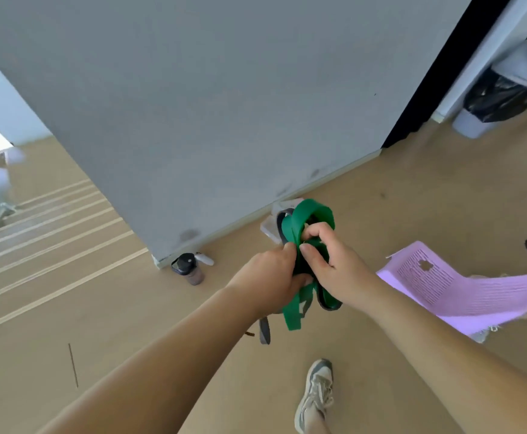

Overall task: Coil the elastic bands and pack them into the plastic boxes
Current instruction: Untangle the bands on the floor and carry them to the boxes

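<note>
Gripping a green elastic band (293, 227) two-handed, above the floor (99, 339). Left of the fingers: dark-capped bottle (188, 269) standing on the floor. Left hand (271, 277): fingers curled round the bunched loops, with a grey band (264, 332) hanging below it. Right hand (331, 264): thumb and fingers pinching a loop from the other side. Just beyond the fingertips: pale plastic box (271, 225), contents hidden by the band. Right of the fingers: purple slotted box (450, 289), tipped, inside not visible. Far right: bin (506, 89) lined with a black bag.
</note>
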